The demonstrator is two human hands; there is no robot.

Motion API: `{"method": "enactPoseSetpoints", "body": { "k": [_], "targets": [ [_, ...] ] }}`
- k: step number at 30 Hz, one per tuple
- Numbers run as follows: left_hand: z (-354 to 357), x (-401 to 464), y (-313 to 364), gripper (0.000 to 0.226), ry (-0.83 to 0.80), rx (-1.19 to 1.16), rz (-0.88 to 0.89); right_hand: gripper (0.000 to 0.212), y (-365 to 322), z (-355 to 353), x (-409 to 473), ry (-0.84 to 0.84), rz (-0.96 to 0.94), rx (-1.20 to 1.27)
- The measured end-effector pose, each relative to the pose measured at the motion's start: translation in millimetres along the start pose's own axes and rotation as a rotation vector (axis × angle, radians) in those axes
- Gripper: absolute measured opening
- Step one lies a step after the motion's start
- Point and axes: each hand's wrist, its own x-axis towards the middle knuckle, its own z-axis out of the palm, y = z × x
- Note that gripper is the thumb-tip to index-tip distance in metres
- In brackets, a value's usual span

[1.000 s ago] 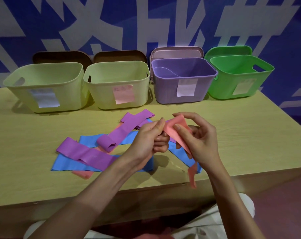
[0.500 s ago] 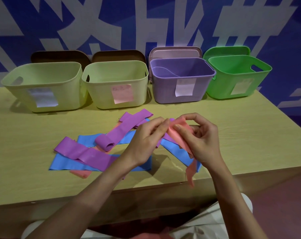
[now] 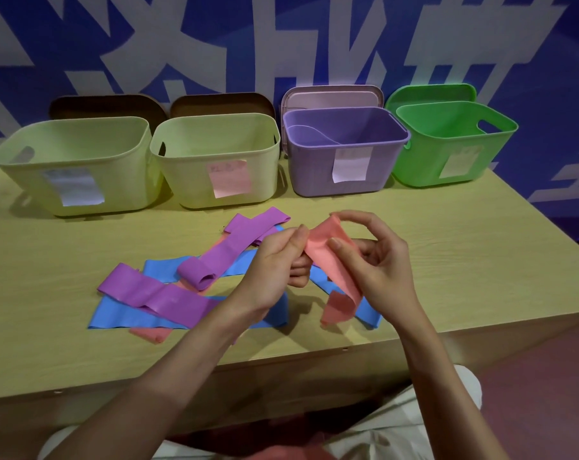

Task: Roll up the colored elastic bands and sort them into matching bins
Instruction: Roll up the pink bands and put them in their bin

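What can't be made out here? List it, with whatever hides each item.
- Head view: writing on the bin labels is too small and blurred to read.
- Floors of the two yellow-green bins are hidden by their front walls.
- Left hand covers its grip on the pink band.
- Blue bands are partly buried under purple bands.

Writing on the paper labels (image 3: pixel 230 177) of the plastic bins is illegible; a salmon-pink elastic band (image 3: pixel 150 334) lies mostly hidden beneath blue bands (image 3: pixel 125 318).

We see a blue wall (image 3: pixel 547 94) with large grey-white characters at the far side. A pale wood-grain surface (image 3: pixel 480 260) stands before it. Reddish floor (image 3: pixel 547 376) shows near right.
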Motion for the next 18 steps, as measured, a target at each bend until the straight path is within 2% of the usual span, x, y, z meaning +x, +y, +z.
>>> {"method": "enactPoseSetpoints", "body": {
  "k": [3,8,11,15,18],
  "targets": [
    [0,-1,2,0.029,-0.066,-0.116,-0.051,0.029,0,-2,4,-0.012,-0.026,0.011],
    [4,-1,2,0.037,-0.116,-0.128,-0.116,0.015,5,-3,6,0.033,0.012,0.071],
    [4,0,0,0.042,-0.09,0.036,-0.093,0.015,9,-6,5,0.022,0.054,0.104],
    [0,1,-4,0.053,0.022,0.284,0.092,0.011,11,-9,2,0.013,0.061,0.093],
    [-3,0,-5,0.05,-0.002,0.427,0.208,0.012,9,-8,2,0.007,0.069,0.089]
  ]
}}
